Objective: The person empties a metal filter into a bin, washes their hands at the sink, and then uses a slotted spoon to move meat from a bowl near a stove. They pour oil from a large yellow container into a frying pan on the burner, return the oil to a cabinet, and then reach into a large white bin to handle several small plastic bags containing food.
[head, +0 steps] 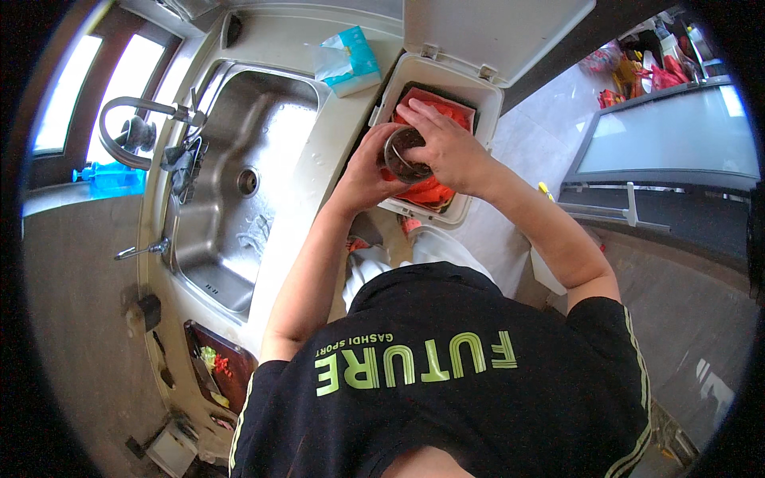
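My left hand (370, 170) grips a round, clear container (409, 154) with dark contents, tilted above an open white bin (461, 212). The fingers of my right hand (448, 143) reach over the container's rim, the thumb partly inside; whether they hold anything is hidden. Under both hands, the bin holds red plastic material (430, 194) and a pinkish box (466, 113). The bin's raised lid (496, 30) stands behind it.
Left of the bin, a steel sink (269, 125) holds a grey cloth (256, 234), with a curved faucet (128, 104) beyond. A blue tissue pack (352, 63) sits on the counter. A cutting board (239, 364) bears chopped food. An open drawer (669, 134) is at right.
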Demonstrator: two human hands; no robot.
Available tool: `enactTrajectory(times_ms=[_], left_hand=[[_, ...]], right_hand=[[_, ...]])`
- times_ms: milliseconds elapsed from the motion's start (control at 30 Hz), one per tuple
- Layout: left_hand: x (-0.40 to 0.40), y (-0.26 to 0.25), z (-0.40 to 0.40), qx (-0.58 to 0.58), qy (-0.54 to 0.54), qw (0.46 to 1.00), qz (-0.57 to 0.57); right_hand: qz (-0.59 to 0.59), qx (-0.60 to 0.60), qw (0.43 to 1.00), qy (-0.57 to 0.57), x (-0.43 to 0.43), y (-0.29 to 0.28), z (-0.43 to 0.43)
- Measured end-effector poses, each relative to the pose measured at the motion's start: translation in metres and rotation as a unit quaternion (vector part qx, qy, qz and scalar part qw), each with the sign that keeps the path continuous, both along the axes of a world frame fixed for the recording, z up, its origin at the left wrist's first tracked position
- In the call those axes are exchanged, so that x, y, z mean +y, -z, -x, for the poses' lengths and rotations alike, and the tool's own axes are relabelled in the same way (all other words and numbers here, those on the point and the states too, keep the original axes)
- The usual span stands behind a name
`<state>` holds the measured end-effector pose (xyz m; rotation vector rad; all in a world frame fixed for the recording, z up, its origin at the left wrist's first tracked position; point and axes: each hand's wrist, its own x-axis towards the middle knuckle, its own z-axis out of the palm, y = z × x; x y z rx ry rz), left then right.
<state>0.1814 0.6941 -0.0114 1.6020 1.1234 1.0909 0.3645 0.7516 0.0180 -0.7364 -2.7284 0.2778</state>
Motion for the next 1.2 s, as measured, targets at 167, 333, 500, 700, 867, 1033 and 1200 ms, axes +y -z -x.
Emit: enactTrajectory(times_ms=[167,333,500,700,867,1033,1200], left_hand=[[-0.003,-0.007,0.002,-0.078,-0.008,0.993,0.092],[0.003,-0.006,0.004,0.026,-0.011,1.0,0.0],[0.006,0.0,0.003,-0.031,-0.021,0.999,0.011],[0.017,0.012,0.004,0.021,-0.021,0.999,-0.013],[0.021,0.006,-0.007,0.049,-0.078,0.995,-0.033],[0.02,0.011,-0.003,0.16,-0.092,0.98,-0.072],[0.024,-0.004,-0.009,0.053,-0.04,0.996,-0.06]], right_hand=[[0.014,0.048,0.999,-0.004,0.003,0.002,-0.004],[-0.02,0.024,0.999,-0.016,0.005,-0.004,-0.002],[-0.027,0.004,0.999,-0.026,0.008,-0.009,-0.009],[0.091,0.149,0.984,0.04,-0.006,-0.012,-0.012],[-0.02,0.1,0.994,0.043,-0.041,0.011,0.004],[0.0,0.113,0.991,0.069,-0.037,0.007,0.004],[-0.041,0.063,0.996,0.057,-0.001,0.017,0.01]])
